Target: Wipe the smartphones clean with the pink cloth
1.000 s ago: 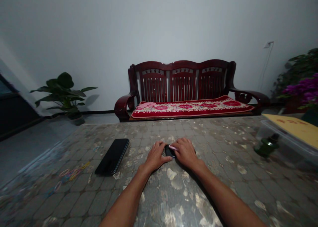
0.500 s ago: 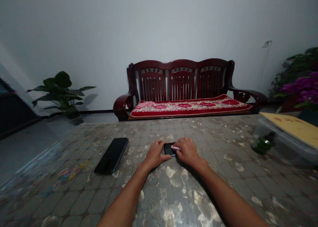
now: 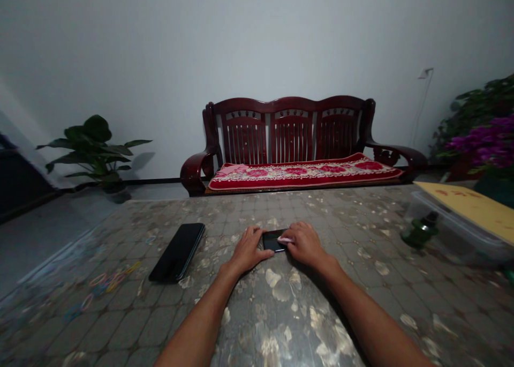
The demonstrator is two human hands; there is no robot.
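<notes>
A dark, glossy smartphone (image 3: 272, 241) lies crosswise on the table in front of me. My left hand (image 3: 251, 249) grips its left end, with the thumb along the near edge and the fingers at the far side. Bent over the right part of the screen, my right hand (image 3: 305, 245) presses a small pinkish-white cloth or pad (image 3: 286, 240) against the glass. The right end of the phone is hidden under that hand. To the left, a larger black phone-like device (image 3: 178, 253) rests flat on the table, apart from both hands.
Colourful rubber bands (image 3: 114, 278) lie scattered at the left of the patterned table (image 3: 257, 324). At the right stand a green bottle (image 3: 420, 231) and a clear plastic box (image 3: 461, 244) with a yellow sheet (image 3: 474, 202) on top. A wooden bench (image 3: 293, 131) is beyond the table.
My right hand has slid slightly to the right over the phone with the cloth, baring more of the screen. My left hand keeps its hold. The whole view has turned a little to the right.
</notes>
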